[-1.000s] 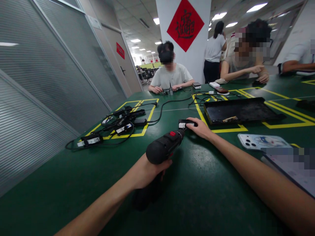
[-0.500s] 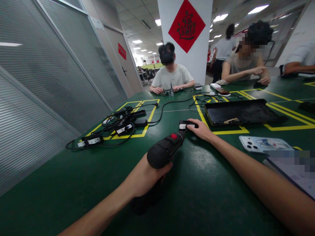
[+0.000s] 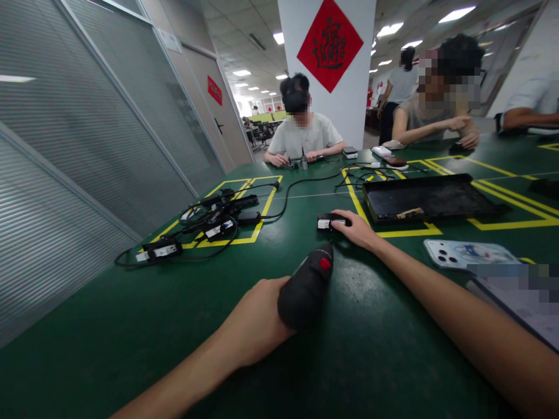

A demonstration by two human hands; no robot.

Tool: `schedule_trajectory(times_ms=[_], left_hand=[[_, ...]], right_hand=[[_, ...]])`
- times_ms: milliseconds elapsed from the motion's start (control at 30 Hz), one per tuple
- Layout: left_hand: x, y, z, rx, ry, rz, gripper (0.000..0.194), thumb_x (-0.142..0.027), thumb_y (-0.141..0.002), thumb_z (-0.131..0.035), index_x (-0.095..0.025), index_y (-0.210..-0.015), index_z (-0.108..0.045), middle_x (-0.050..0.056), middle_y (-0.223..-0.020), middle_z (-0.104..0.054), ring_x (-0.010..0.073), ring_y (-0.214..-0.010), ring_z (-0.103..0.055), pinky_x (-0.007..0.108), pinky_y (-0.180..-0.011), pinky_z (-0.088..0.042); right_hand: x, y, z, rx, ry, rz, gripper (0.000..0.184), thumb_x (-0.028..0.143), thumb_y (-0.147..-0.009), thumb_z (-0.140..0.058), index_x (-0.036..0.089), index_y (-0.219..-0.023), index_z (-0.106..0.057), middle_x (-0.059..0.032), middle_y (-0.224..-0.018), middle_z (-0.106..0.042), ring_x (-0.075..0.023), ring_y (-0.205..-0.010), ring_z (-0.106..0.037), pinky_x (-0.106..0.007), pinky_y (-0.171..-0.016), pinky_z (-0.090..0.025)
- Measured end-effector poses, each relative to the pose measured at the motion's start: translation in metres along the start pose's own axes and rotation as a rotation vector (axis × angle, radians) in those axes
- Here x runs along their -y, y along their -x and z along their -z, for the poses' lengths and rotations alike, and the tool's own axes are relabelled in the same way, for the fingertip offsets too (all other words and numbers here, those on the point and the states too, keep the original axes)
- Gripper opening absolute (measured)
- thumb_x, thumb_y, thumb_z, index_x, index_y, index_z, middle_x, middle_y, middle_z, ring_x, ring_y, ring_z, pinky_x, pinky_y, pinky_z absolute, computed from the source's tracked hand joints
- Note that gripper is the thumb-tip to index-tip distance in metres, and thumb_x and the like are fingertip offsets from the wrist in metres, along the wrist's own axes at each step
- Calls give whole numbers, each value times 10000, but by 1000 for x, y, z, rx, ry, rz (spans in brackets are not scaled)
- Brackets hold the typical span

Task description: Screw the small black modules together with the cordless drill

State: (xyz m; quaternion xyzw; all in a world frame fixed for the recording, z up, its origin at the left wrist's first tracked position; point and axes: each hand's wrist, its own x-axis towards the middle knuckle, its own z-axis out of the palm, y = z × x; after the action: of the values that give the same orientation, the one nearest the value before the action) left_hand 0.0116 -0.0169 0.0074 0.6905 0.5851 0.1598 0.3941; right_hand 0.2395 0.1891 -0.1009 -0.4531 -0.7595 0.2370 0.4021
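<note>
Gripping the drill (image 3: 305,288) at lower centre, your left hand (image 3: 264,314) is closed round its body, the fingers mostly hidden behind it. The red button (image 3: 325,264) shows on top, and the bit (image 3: 331,241) points up the frame toward the block (image 3: 324,223), with a gap showing between them. Bare green table (image 3: 187,331) spreads beneath your forearms. At the right edge lies a grey panel (image 3: 519,308), partly blurred out, and just beyond it the phone (image 3: 471,254), camera side up.

Near the middle of the frame, your right hand (image 3: 358,230) pinches the right end of the black-and-white block, which sits at the table surface. To the left, a tangled pile of cables (image 3: 218,216) lies over yellow tape (image 3: 257,230). Right of the block, the black tray (image 3: 441,198) lies across more tape, a small brownish piece (image 3: 410,213) inside its near edge.

Farther up, a person (image 3: 308,137) in a pale shirt sits at the far side of the table, upper centre, both hands by small parts. Another person (image 3: 430,119) sits at upper right. Behind them, the white pillar (image 3: 358,105) carries a red sign (image 3: 331,46).
</note>
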Motion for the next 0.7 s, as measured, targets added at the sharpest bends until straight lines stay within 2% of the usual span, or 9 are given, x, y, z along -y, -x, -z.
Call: schedule_trajectory(times_ms=[133, 200, 300, 400, 567, 700], left_hand=[[10, -1, -17, -12, -316, -44, 435, -368, -746, -600, -210, -1152, -594, 105, -927, -694, 282, -854, -652, 335, -717, -458], [16, 0, -23, 26, -408, -99, 511, -361, -747, -605, -228, -1237, -538, 108, -1012, -681, 286, -921, -641, 360, -770, -463], [20, 4, -20, 151, -458, -212, 713, -399, -722, -655, -268, -1371, -392, 93, -1220, -597, 286, -1083, -575, 398, -889, -448], [18, 4, -11, 246, -471, -283, 775, -378, -754, -646, -295, -1433, -281, 82, -1272, -546, 265, -1104, -556, 401, -931, -434], [13, -10, -17, 237, -528, -419, 732, -379, -767, -642, -269, -1419, -328, 97, -1187, -584, 268, -1064, -553, 414, -920, -429], [6, -13, -21, 194, -532, -469, 714, -422, -741, -671, -260, -1383, -402, 105, -1149, -609, 276, -1046, -552, 416, -895, -432]], right_hand=[[-1, -1, 1, 15, -27, -15, 422, 376, -818, -587, 217, -1208, -609, -73, -1203, -633, -220, -1104, -572, -374, -985, -406], [-2, -2, 2, 26, -48, -23, 422, 369, -821, -582, 218, -1215, -608, -74, -1227, -627, -226, -1127, -562, -386, -1002, -393], [-3, -5, 5, 62, -96, -30, 395, 339, -837, -558, 227, -1212, -614, -59, -1270, -616, -224, -1180, -537, -398, -1047, -353], [-4, -9, 9, 114, -156, -43, 381, 278, -845, -532, 237, -1215, -615, -39, -1292, -610, -213, -1213, -523, -404, -1075, -326], [-8, -11, 17, 186, -225, -80, 437, 250, -842, -524, 263, -1277, -562, -25, -1339, -574, -208, -1242, -505, -419, -1083, -323], [-10, -11, 22, 267, -228, -79, 461, 259, -854, -512, 249, -1315, -524, -33, -1314, -595, -201, -1170, -564, -396, -1021, -406]])
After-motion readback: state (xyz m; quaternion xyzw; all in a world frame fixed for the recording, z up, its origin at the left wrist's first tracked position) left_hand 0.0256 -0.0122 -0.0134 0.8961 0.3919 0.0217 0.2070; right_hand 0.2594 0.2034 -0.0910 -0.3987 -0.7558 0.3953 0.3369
